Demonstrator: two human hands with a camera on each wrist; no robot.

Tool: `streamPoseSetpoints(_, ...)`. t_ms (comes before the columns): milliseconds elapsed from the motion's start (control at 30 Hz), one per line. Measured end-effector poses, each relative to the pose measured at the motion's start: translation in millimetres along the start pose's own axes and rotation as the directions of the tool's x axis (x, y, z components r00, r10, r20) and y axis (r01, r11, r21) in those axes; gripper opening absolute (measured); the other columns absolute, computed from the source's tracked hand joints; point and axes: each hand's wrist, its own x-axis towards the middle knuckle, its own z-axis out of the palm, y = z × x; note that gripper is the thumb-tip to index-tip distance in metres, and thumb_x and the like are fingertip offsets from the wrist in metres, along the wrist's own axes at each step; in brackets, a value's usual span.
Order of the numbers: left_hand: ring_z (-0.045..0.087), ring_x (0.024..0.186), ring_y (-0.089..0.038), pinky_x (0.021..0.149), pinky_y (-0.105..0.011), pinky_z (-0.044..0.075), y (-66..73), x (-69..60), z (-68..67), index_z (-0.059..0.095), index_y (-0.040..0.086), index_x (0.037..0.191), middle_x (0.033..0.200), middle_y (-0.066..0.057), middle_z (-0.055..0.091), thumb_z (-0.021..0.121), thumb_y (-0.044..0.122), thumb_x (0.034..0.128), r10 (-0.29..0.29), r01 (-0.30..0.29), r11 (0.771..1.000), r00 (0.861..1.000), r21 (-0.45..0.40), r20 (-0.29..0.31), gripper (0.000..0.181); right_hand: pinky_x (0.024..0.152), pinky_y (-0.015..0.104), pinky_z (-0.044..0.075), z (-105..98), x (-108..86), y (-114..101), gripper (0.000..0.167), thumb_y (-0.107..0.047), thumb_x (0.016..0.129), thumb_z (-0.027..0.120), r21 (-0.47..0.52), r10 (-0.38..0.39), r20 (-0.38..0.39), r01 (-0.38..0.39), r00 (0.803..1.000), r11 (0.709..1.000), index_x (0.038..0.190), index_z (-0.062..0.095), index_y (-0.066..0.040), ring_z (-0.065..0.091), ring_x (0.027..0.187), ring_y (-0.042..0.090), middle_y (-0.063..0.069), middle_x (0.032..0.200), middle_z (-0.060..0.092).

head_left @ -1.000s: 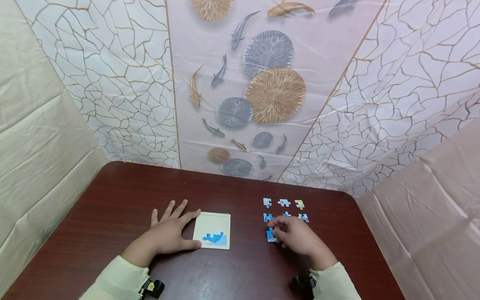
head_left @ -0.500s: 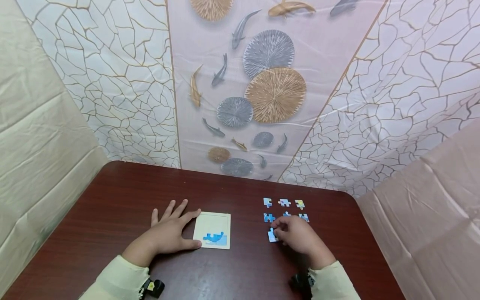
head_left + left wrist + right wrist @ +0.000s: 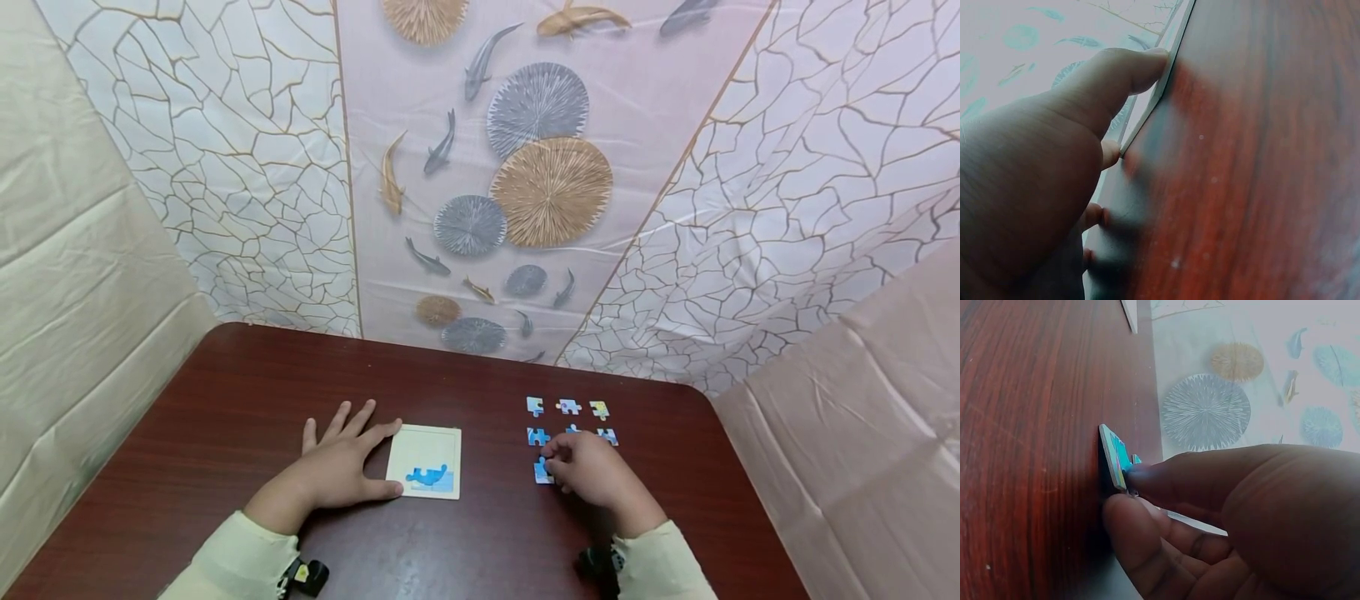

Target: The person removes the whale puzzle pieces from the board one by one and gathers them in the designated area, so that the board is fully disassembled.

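Note:
My left hand (image 3: 337,462) rests spread on the table. Its thumb and index fingertip touch the left corners of a pale square puzzle tray (image 3: 408,446). Joined blue puzzle pieces (image 3: 429,476) lie along the tray's lower right part. To the right, my right hand (image 3: 596,471) pinches a blue puzzle piece (image 3: 542,472) at its right edge. In the right wrist view that puzzle piece (image 3: 1112,456) sits tilted, one edge raised, with the thumb on its face and a finger beneath. The left wrist view shows the thumb (image 3: 1141,69) against the tray's side.
Beyond my right hand lie two rows of loose puzzle pieces (image 3: 568,406), the nearer row partly covered by my fingers. A dark red-brown table (image 3: 480,550) carries everything. Patterned cloth (image 3: 547,192) hangs behind its far edge.
The right fingers have closed on the blue puzzle piece's edge; it shifted slightly right and tilted, then moved a little back left. The left hand and tray have stayed still.

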Motion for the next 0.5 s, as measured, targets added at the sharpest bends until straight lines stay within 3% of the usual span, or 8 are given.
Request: streamPoseSetpoints(500,0.006,0.174,-0.056,0.123,-0.093,-0.003,0.3,0.7,0.2,0.049,0.040,0.172,0.189,-0.015,0.020,0.086,0.078,0.0840,-0.004,0.004,1.000,1.000,0.006,-0.003,0.103,0.058,0.035,0.056,0.4,1.4,-5.6,0.006,-0.009,0.104,0.078,-0.017,0.048,-0.020,-0.048,0.999,0.999,0.111,0.080,-0.009,0.067,0.062,0.018,0.001,0.079,0.072)
